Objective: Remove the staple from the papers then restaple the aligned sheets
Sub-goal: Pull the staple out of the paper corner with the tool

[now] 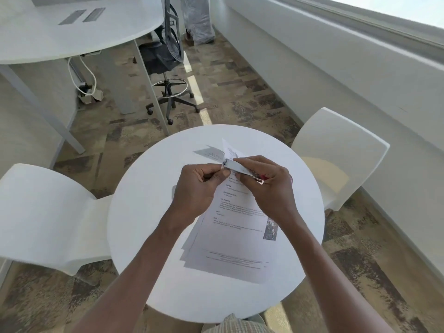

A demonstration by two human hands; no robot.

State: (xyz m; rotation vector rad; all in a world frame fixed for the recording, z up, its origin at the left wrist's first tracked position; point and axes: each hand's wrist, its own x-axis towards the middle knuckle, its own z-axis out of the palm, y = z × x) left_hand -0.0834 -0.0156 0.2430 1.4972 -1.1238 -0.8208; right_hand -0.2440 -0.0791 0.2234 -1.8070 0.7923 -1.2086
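White laminate, the round table point(149, 272) carried the papers point(230, 243), which lay just in front of us with their lower edges fanned and their far corner lifted off the top. We judged the task early or midway: the sheets were not squared, and we could not tell whether the old staple was out (the corner was hidden by fingers). Our left hand point(199, 188) pinched that raised corner. Our right hand point(269, 186) gripped a small metal stapler point(240, 168), its nose at the same corner.
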